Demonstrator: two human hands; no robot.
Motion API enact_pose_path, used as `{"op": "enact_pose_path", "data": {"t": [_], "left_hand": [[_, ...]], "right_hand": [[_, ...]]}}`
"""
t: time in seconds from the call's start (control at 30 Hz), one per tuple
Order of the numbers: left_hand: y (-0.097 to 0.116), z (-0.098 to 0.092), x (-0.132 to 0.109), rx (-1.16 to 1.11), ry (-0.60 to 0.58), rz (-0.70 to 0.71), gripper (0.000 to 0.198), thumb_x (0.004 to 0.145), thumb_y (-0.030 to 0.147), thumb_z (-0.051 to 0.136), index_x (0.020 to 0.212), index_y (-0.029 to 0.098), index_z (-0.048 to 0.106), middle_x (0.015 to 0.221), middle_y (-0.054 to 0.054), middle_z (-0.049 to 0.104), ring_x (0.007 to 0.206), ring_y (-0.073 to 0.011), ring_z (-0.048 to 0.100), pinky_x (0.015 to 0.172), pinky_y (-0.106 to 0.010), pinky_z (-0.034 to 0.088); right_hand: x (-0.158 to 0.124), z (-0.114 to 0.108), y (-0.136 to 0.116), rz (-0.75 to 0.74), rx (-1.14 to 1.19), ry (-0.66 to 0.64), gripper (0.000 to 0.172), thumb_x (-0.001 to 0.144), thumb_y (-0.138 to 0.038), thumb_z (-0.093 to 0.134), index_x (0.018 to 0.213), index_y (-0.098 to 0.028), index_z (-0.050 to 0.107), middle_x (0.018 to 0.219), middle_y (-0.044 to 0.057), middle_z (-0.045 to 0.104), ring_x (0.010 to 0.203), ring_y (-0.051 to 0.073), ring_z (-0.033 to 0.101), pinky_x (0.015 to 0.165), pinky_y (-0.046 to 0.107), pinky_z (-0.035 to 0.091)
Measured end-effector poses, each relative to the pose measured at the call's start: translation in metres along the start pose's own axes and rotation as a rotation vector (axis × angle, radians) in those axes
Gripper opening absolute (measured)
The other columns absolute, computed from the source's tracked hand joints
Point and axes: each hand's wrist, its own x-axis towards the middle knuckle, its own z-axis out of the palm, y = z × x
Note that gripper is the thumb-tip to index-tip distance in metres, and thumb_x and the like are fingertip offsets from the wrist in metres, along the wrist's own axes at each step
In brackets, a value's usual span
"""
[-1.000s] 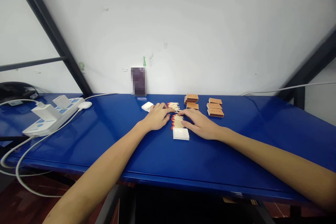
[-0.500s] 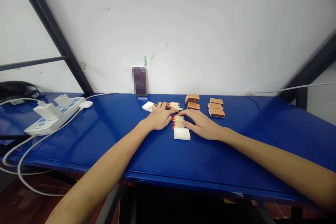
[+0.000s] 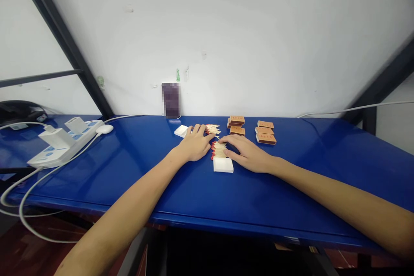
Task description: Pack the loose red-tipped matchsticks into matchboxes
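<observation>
A heap of red-tipped matches [image 3: 218, 150] lies on the blue table [image 3: 161, 172] between my two hands. My left hand [image 3: 195, 143] rests flat on the left side of the heap, fingers stretched toward a second small bunch of matches [image 3: 213, 129]. My right hand [image 3: 247, 153] lies flat on the right side, fingertips touching the match sticks. A white inner tray [image 3: 223, 164] sits just in front of the heap. Another white tray [image 3: 181, 131] lies behind my left hand.
Two stacks of brown matchboxes [image 3: 236, 124] [image 3: 265, 132] stand behind my right hand. A white power strip with plugs [image 3: 61, 143] and cables occupies the table's left end. A blurred dark card [image 3: 170, 100] leans on the wall. Dark frame bars slant at both sides.
Both hands stay on the match heap with only slight shifts of the fingers; the view wobbles a little.
</observation>
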Motion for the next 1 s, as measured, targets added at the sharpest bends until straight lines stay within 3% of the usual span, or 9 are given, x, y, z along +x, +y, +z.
{"op": "enact_pose_path", "data": {"t": [0.47, 1.0], "left_hand": [[0.0003, -0.0014, -0.0022, -0.017, 0.013, 0.019, 0.042, 0.096, 0.025, 0.039, 0.133, 0.021, 0.057, 0.126, -0.016, 0.051, 0.116, -0.0334, 0.044, 0.097, -0.051, 0.036], [0.0007, -0.0044, -0.0031, -0.025, -0.031, 0.009, 0.042, 0.097, 0.026, 0.037, 0.135, 0.021, 0.055, 0.123, -0.015, 0.053, 0.115, -0.0322, 0.045, 0.096, -0.051, 0.039]], "right_hand": [[0.0013, 0.0014, 0.0015, 0.037, 0.012, 0.023, 0.038, 0.099, -0.041, 0.042, 0.13, -0.023, 0.054, 0.132, 0.011, 0.06, 0.124, 0.03, 0.053, 0.104, 0.051, 0.04], [0.0041, 0.0027, 0.0033, 0.072, 0.016, -0.042, 0.043, 0.099, -0.047, 0.04, 0.134, -0.024, 0.05, 0.139, 0.011, 0.056, 0.129, 0.032, 0.048, 0.106, 0.052, 0.038]]}}
